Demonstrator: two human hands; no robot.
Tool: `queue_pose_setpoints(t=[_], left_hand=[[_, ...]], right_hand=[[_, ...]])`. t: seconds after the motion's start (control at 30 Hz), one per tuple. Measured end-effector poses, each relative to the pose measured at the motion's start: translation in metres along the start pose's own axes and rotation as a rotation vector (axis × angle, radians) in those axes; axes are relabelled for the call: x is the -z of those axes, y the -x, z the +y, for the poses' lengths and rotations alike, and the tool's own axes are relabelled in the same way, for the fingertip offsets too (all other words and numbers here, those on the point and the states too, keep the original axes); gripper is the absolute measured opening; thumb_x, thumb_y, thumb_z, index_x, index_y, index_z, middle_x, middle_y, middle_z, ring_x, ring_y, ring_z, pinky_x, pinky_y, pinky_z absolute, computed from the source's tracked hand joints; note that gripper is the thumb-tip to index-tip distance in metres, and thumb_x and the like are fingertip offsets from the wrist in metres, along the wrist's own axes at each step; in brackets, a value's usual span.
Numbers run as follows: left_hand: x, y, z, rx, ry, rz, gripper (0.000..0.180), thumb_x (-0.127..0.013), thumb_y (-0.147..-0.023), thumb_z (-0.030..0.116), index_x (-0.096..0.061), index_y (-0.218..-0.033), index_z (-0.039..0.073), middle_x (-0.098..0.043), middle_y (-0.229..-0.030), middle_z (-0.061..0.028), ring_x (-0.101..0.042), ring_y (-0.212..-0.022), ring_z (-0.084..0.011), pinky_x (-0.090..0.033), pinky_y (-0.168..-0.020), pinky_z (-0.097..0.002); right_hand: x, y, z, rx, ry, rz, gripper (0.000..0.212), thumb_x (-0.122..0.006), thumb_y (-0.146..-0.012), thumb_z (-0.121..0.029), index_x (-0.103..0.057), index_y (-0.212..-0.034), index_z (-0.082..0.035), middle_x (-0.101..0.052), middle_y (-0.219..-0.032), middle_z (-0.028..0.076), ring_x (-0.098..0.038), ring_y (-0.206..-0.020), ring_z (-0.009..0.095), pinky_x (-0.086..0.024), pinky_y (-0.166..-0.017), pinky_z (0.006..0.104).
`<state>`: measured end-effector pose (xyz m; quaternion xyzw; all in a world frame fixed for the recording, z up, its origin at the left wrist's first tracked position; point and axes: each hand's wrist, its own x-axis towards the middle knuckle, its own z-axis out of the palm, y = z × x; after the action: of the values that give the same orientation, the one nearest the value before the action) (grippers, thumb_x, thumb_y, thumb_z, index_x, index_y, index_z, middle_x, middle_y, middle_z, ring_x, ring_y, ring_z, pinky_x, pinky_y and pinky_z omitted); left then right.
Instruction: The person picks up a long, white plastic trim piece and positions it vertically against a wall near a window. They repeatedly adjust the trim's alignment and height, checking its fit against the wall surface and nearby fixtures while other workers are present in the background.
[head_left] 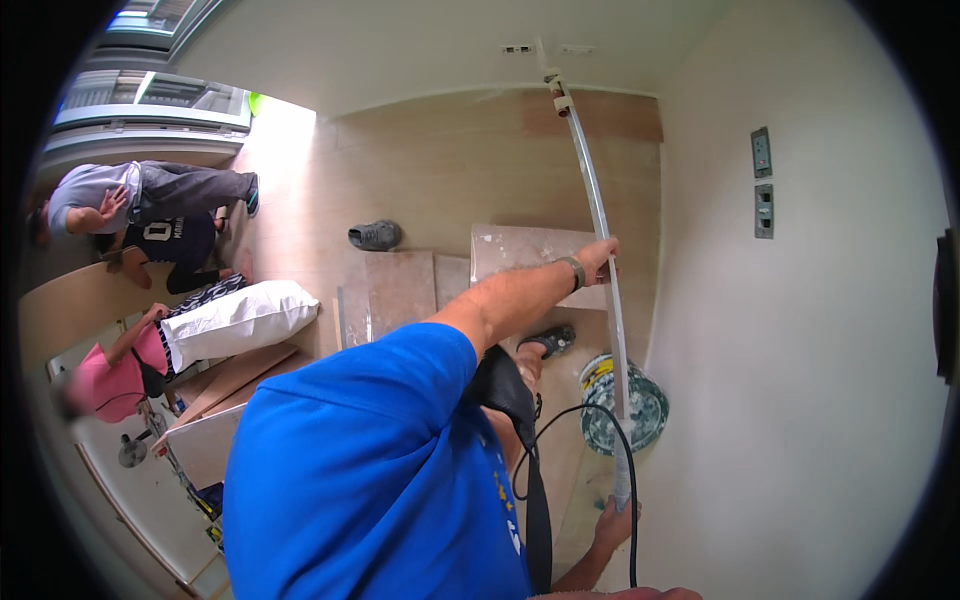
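Note:
A long, silvery pole (592, 190) runs from near the wall at the top down past a bucket. My left hand (597, 262), with a watch on its wrist, is closed round the pole's middle. Lower down, my right hand (614, 522) grips the pole's pale, wrapped-looking lower end. Cream and brown fittings (561, 102) sit at the far end, close to the wall; their kind is unclear. Beneath the pole stands a paint-smeared green and white bucket (652, 415) with something yellow inside. A black cable (628, 455) loops beside the pole; I cannot tell whether they join.
Stained boards (400, 290) lie on the floor beside my legs, with a dark shoe (375, 235) beyond them. Wall sockets (763, 180) are set in the right wall. Several people are at the left, one in pink (110, 380) near a white sack (240, 320) and wooden planks (235, 380).

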<state>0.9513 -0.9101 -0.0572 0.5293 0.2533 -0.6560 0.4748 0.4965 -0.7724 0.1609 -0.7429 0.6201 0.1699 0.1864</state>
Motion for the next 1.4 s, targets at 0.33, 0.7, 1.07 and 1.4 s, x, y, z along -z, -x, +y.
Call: queue_pose_setpoints(t=[0.33,0.7,1.07,1.4], left_hand=[[0.025,-0.103,0.0,0.047,-0.105,-0.136,0.017,-0.053,-0.077,0.019,-0.05,-0.089,0.008,-0.057,-0.092,-0.0083,-0.059,-0.09,-0.0242,-0.045,-0.082,-0.0406],[0.04,-0.156,-0.002,0.055,-0.202,-0.129,0.013,-0.053,-0.081,0.019,-0.052,-0.089,0.009,-0.061,-0.091,-0.0073,-0.06,-0.091,-0.0223,-0.045,-0.082,-0.0395],[0.059,-0.222,0.002,0.105,-0.261,-0.143,0.013,-0.052,-0.081,0.018,-0.055,-0.09,0.008,-0.059,-0.096,-0.006,-0.057,-0.096,-0.0219,-0.039,-0.087,-0.0384],[0.078,-0.215,-0.003,0.05,-0.307,-0.136,0.013,-0.05,-0.084,0.017,-0.052,-0.092,0.007,-0.058,-0.095,-0.0068,-0.058,-0.095,-0.0227,-0.042,-0.084,-0.0383]], right_hand=[[-0.147,-0.102,0.034,0.105,-0.043,-0.02,0.022,-0.066,-0.076,-0.012,-0.055,-0.092,-0.001,-0.055,-0.086,0.017,-0.053,-0.079,0.037,-0.042,-0.068,0.0458],[-0.226,-0.147,0.054,0.12,-0.078,-0.08,0.024,-0.065,-0.077,-0.013,-0.055,-0.094,0.001,-0.056,-0.085,0.019,-0.055,-0.078,0.039,-0.043,-0.067,0.0448],[-0.306,-0.185,0.062,0.008,-0.065,-0.102,0.033,-0.065,-0.08,-0.014,-0.053,-0.107,0.002,-0.055,-0.095,0.02,-0.054,-0.087,0.039,-0.043,-0.076,0.0435],[-0.342,-0.177,0.061,-0.004,-0.187,-0.162,0.027,-0.064,-0.08,-0.012,-0.054,-0.101,0.001,-0.056,-0.092,0.02,-0.054,-0.087,0.039,-0.043,-0.074,0.0416]])
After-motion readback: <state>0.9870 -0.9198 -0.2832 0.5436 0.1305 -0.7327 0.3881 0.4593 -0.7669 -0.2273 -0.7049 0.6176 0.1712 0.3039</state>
